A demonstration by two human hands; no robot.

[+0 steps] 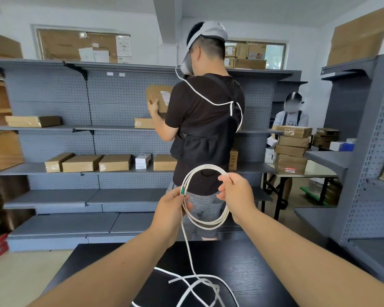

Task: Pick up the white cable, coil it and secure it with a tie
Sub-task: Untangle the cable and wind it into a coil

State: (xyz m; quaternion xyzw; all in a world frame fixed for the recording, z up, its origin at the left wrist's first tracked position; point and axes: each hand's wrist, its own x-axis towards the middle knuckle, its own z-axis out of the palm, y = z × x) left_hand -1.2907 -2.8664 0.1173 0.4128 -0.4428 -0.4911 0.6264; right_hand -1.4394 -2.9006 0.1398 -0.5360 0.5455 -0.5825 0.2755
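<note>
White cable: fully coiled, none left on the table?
No: from the coil held by left hand and right hand, a loose length of white cable drops to the black table and lies there tangled.

Black wood-grain table (253, 262); loose tangle of white cable (206, 282) lying on near part.

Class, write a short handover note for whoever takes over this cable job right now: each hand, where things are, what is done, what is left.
Left hand: pinches the coil's left side, by the green plug.
Right hand: pinches the coil's upper right.
White cable: a few loops are held in the air; the rest hangs down to a loose tangle on the black table.
Done: cable picked up, coiling begun.
Left: coil the remaining tail, then tie it. No tie is visible.
</note>
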